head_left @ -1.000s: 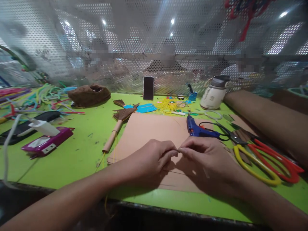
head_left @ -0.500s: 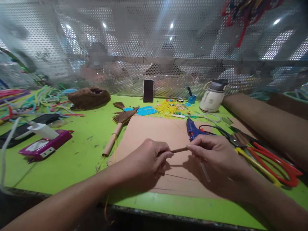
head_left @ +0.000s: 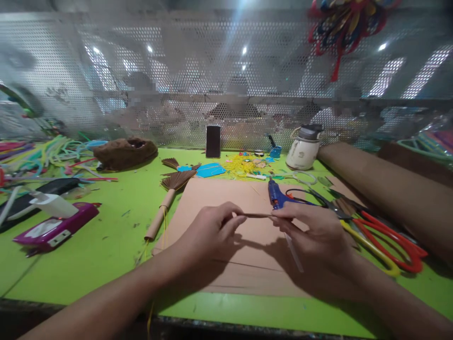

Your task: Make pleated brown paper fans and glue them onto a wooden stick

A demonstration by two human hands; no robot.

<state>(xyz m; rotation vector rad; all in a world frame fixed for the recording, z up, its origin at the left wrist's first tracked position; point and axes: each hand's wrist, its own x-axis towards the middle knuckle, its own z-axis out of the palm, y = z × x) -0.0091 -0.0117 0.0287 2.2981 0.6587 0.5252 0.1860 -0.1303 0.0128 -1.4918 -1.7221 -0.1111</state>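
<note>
My left hand [head_left: 208, 231] and my right hand [head_left: 311, 226] hold a thin brown strip [head_left: 256, 215] stretched level between them, each pinching one end just above a pinkish-brown sheet [head_left: 219, 198] that lies flat on the green table [head_left: 106, 236]. A thin pale stick [head_left: 293, 252] also juts down from my right hand's fingers. A blue glue gun [head_left: 276, 194] lies right behind my right hand.
Yellow and red scissors [head_left: 382, 236] lie to the right, beside a large brown roll [head_left: 385, 189]. A small paper broom [head_left: 166, 200] lies left of the sheet. A magenta device [head_left: 53, 229], coloured cords [head_left: 53, 151], a dark phone [head_left: 213, 140], a white kettle [head_left: 300, 151] and a mesh screen [head_left: 177, 94] ring the back.
My hands, fingertips together a second ago, have drawn apart and risen a little, with the brown strip now showing between them.
</note>
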